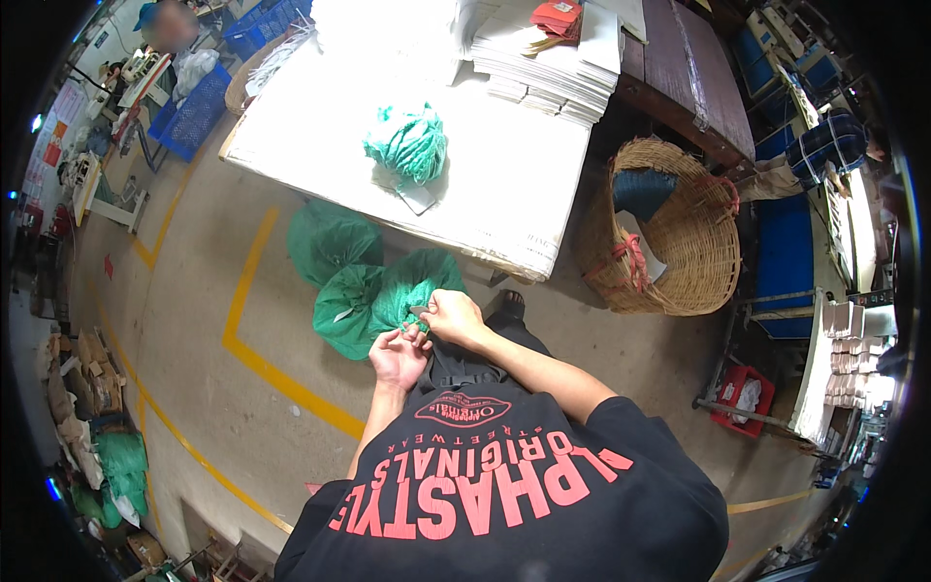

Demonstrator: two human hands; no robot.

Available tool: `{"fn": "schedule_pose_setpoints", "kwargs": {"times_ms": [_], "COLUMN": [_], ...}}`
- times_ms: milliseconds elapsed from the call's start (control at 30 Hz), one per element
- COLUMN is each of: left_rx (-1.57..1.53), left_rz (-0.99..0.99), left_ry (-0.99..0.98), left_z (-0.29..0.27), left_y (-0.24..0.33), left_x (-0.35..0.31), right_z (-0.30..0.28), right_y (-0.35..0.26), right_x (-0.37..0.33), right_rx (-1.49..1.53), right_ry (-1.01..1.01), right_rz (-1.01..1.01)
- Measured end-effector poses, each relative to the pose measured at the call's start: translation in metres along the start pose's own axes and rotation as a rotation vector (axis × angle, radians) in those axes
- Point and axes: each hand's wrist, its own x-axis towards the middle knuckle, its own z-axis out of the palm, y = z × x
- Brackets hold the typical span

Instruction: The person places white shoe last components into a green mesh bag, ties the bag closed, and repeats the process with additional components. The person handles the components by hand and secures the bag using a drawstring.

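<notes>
My left hand (400,357) has its fingers curled at the gathered edge of a green mesh sack (417,281), palm turned up. Close beside it, my right hand (454,317) is closed on a small dark blade-like tool (419,310), its tip pointing left over the sack. The tool's exact kind is too small to tell. The sack hangs or stands just in front of my legs, below the white table's edge. Two more bulging parts of green mesh, one a sack (335,242), lie against it on the floor side.
On the white table (301,150) sit a crumpled green mesh bundle (407,144), stacks of white sheets (543,73) and red tags (557,19). A wicker basket (693,262) stands right of it. A blue crate (189,116) and a person (167,27) are far left.
</notes>
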Motion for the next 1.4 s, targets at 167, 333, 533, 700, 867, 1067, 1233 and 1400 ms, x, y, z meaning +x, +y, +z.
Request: {"fn": "schedule_pose_setpoints", "kwargs": {"times_ms": [167, 333, 533, 700, 867, 1067, 1233, 1400], "left_rx": [0.173, 0.138, 0.145, -0.119, -0.116, -0.102, -0.077, -0.126], "left_rz": [-0.05, 0.001, -0.017, -0.058, -0.124, -0.196, -0.202, -0.248], "left_ry": [-0.058, 0.033, -0.093, -0.029, 0.048, -0.118, -0.139, -0.017], "left_z": [0.001, 0.0, -0.009, -0.025, -0.03, -0.033, -0.039, -0.034], "left_y": [-0.004, -0.004, 0.0, 0.007, 0.01, 0.006, 0.007, 0.009], "left_x": [0.001, -0.002, -0.003, 0.002, 0.004, 0.0, -0.001, -0.004], "right_z": [-0.007, -0.012, -0.001, 0.007, 0.009, 0.011, 0.011, 0.009], "right_y": [-0.007, -0.016, -0.007, 0.003, 0.007, 0.011, 0.012, 0.012], "right_x": [-0.002, -0.004, -0.003, 0.001, 0.002, 0.001, 0.001, 0.003], "right_rx": [0.373, 0.254, 0.027, 0.186, 0.306, 0.353, 0.28, 0.171], "right_ry": [-0.153, -0.236, -0.177, -0.141, -0.142, -0.103, -0.124, -0.251], "right_rz": [0.114, -0.042, -0.164, -0.159, -0.217, -0.265, -0.372, -0.39]}}
